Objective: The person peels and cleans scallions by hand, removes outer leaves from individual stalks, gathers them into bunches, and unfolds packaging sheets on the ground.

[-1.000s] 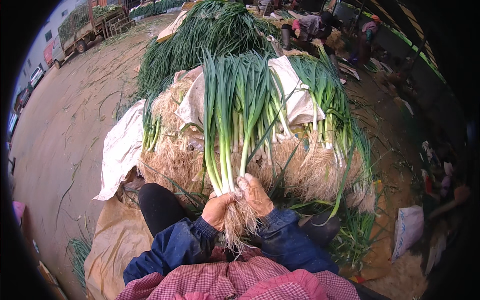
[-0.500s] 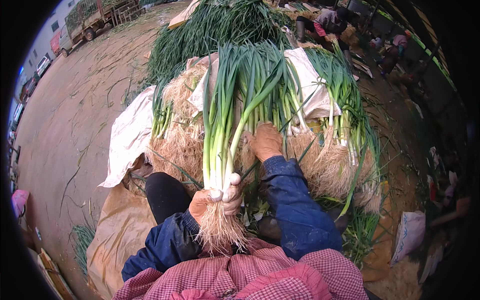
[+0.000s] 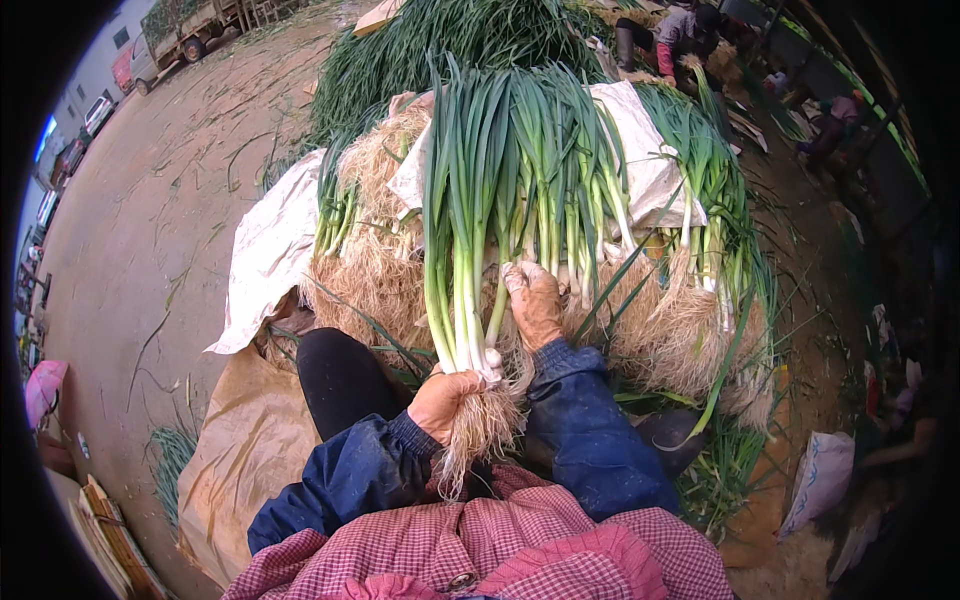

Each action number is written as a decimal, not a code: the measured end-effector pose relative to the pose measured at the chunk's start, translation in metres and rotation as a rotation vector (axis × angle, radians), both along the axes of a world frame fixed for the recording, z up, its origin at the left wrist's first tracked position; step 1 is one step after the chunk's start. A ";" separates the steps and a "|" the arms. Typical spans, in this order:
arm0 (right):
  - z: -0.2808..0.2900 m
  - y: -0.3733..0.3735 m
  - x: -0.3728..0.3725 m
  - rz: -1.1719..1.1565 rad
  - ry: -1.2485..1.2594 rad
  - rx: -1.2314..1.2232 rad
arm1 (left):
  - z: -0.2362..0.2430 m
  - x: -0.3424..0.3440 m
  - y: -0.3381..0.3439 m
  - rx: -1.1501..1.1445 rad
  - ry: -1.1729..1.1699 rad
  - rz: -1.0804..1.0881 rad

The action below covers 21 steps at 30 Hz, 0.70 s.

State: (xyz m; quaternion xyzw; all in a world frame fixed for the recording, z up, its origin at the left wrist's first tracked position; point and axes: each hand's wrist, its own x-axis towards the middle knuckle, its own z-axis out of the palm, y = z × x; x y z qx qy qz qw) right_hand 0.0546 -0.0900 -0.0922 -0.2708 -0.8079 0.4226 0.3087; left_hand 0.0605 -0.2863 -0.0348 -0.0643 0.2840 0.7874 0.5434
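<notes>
My left hand (image 3: 445, 402) is closed round the white lower ends of a bunch of green garlic (image 3: 462, 300). Its long green leaves point away from me, and its pale roots (image 3: 485, 430) hang below the fist. Farther off and to the right, my right hand (image 3: 537, 305) is closed at the white end of another green garlic stalk, fingertips pinched at its base. That stalk lies among more green garlic (image 3: 560, 190), laid in a row over the heap. Both hands wear orange-tan, dirt-marked gloves.
Rooty bundles (image 3: 690, 340) lie at the right of the heap, with white sacking (image 3: 270, 245) at its left. A bigger green pile (image 3: 450, 50) rises behind. Brown sheeting (image 3: 245, 450) lies beside my knee (image 3: 345, 385). A person (image 3: 685, 40) bends at the far right; a truck (image 3: 190, 35) stands far left.
My left hand has shifted right with its bunch, bringing it closer to my right hand. My right hand has drawn slightly nearer to me and now shows a stalk end at its fingertips.
</notes>
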 end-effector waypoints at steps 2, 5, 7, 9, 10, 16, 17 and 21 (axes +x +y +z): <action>0.013 -0.028 0.018 0.071 0.054 -0.265 | -0.013 -0.007 -0.006 -0.011 0.005 0.057; 0.029 -0.071 0.089 0.310 0.211 -0.264 | -0.002 -0.008 -0.007 -0.036 -0.169 -0.013; 0.026 -0.069 0.129 0.248 0.075 -0.514 | 0.001 -0.009 -0.007 -0.028 -0.121 -0.046; 0.016 -0.052 0.152 0.302 -0.102 -0.489 | -0.004 -0.013 -0.005 0.062 -0.080 -0.083; 0.004 -0.044 0.163 0.469 -0.388 -0.165 | -0.001 -0.015 -0.007 0.072 -0.040 -0.088; 0.037 -0.040 0.138 0.708 -0.860 0.175 | 0.012 -0.042 -0.032 0.420 -0.129 -0.218; 0.050 -0.037 0.115 0.511 -0.668 0.183 | 0.011 -0.041 -0.034 0.427 -0.107 -0.205; 0.095 -0.012 0.007 0.044 -0.474 0.492 | 0.044 -0.028 -0.018 0.863 0.055 -0.235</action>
